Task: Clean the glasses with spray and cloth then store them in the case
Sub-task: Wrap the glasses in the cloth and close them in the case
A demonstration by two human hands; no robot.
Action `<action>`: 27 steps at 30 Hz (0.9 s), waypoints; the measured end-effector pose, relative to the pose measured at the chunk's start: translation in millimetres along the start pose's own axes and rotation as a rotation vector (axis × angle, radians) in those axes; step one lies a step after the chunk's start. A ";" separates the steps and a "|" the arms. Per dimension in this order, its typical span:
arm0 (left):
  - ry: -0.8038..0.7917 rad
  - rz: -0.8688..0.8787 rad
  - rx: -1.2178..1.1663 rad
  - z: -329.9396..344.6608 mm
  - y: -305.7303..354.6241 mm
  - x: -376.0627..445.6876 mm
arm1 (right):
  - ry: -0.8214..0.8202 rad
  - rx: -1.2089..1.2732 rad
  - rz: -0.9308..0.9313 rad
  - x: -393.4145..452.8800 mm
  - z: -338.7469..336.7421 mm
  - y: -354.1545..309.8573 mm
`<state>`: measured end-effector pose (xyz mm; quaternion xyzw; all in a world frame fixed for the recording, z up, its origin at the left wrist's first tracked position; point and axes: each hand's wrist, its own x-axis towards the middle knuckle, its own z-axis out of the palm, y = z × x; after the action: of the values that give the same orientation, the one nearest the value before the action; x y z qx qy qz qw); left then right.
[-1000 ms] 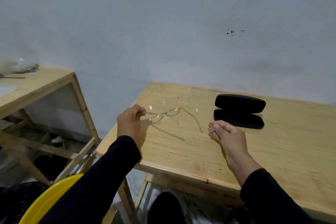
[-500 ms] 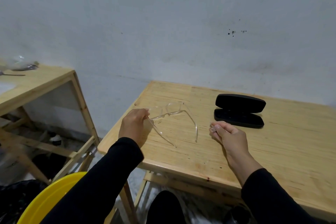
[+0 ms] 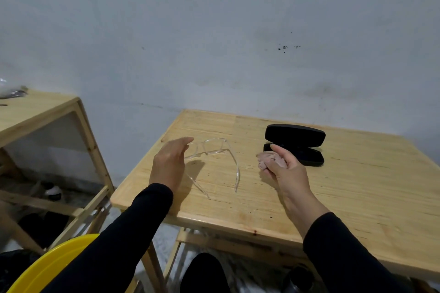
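Clear-framed glasses are on the wooden table, temples unfolded and pointing toward me. My left hand holds them at the left lens, fingers stretched out along the frame. My right hand is raised just right of the glasses and grips a crumpled pinkish cloth. Behind that hand lies the black glasses case, open, with its lid standing up toward the wall. No spray bottle shows on the table.
A second wooden table stands to the left with a gap between the two. A yellow round object is at the bottom left. The grey wall closes off the table's far edge.
My left hand has stretched its fingers and brought the glasses lower and nearer the table's middle. My right hand has lifted off the table and turned, so the cloth now shows.
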<state>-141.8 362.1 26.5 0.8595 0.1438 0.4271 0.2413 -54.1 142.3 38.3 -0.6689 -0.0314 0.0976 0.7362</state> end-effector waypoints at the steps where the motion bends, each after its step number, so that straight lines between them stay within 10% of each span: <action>1: -0.008 0.048 -0.031 4.9 9.0 0.0 | 0.004 0.017 -0.001 -0.3 -1.1 -1.8; 8: -0.348 -0.110 -0.341 56.4 87.4 -17.7 | -0.015 -0.021 -0.016 -4.5 -18.2 -10.4; 27: -0.465 -0.182 -0.409 99.7 135.3 -9.8 | -0.004 -0.203 -0.102 2.9 -69.1 -4.3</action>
<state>-62.0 214.6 41.0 0.8513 0.0722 0.2161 0.4726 -38.7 74.8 35.2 -0.7373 -0.0767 0.0579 0.6687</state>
